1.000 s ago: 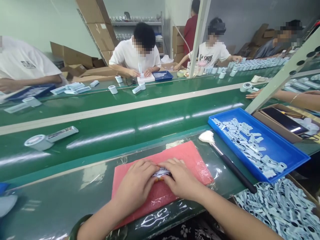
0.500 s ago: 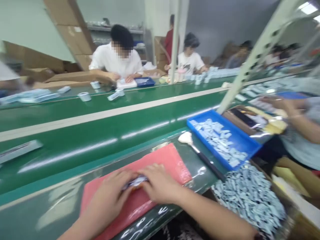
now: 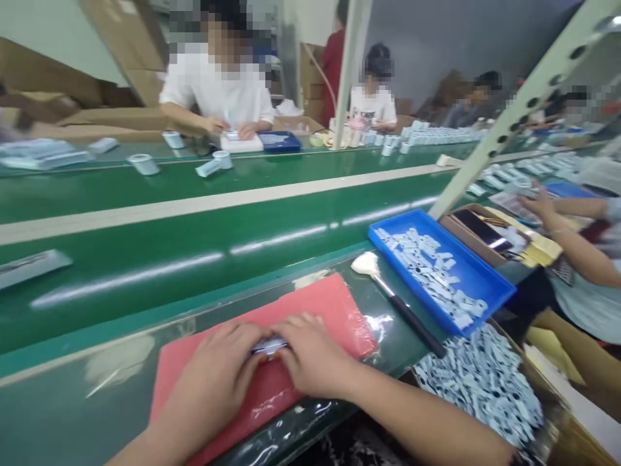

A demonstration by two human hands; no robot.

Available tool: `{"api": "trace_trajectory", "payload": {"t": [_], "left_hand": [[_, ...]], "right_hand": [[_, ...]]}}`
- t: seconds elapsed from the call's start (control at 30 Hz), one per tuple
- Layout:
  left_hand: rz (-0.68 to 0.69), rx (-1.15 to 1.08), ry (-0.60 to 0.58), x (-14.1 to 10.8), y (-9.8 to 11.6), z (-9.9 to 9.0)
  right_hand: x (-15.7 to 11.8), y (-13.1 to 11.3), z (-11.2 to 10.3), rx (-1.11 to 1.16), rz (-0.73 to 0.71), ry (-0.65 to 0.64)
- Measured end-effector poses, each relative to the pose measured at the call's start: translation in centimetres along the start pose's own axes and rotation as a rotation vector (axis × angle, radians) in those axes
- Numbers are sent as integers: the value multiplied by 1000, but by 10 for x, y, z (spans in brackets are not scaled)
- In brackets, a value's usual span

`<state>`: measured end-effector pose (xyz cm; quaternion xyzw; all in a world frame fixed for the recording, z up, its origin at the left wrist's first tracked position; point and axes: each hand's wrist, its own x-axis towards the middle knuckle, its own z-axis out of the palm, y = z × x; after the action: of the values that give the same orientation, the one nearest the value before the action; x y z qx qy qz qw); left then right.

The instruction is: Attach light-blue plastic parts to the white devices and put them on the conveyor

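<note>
Green conveyor belt (image 3: pixel 204 226) runs across the head view, with other people seated at its far side and a co-worker's arm (image 3: pixel 572 243) reaching in at the right edge, well apart from your own hands.

Your bench carries a red mat (image 3: pixel 334 304) under a clear film. Both your hands rest on it, thumbs meeting over a small pale part (image 3: pixel 268 346) that lies on the mat between them. Your left hand (image 3: pixel 218 378) has its fingers together and curled down onto the part's left end; your right hand (image 3: pixel 315 356) has its fingers together and pressed over the right end. Most of the part is hidden: only a thin light strip with a dark marking and a trace of orange beneath it shows, so you cannot tell its full shape.

Judged from this grip, the step in hand is pressing or seating the part flat against the mat. The next move calls for even pressure from both thumbs and no sideways slip on the glossy film.

Just right of the mat lies a brush (image 3: pixel 398 304) with a pale head and dark handle. Beyond it stand a blue tray (image 3: pixel 485 285) of small pale pieces and, nearer you, a box of similar pieces (image 3: pixel 480 382).
</note>
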<state>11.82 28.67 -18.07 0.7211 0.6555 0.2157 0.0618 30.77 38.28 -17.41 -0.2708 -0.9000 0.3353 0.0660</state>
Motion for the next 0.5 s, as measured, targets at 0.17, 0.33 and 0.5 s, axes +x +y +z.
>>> {"api": "trace_trajectory", "payload": {"t": [0.17, 0.33, 0.5], "left_hand": [[-119, -133, -169, -1, 13, -21], [10, 13, 25, 1, 11, -26], [141, 61, 238, 4, -17, -17]], "right_hand": [[-7, 5, 7, 127, -84, 59], [-9, 9, 11, 1, -175, 142], [5, 7, 12, -252, -133, 130]]}}
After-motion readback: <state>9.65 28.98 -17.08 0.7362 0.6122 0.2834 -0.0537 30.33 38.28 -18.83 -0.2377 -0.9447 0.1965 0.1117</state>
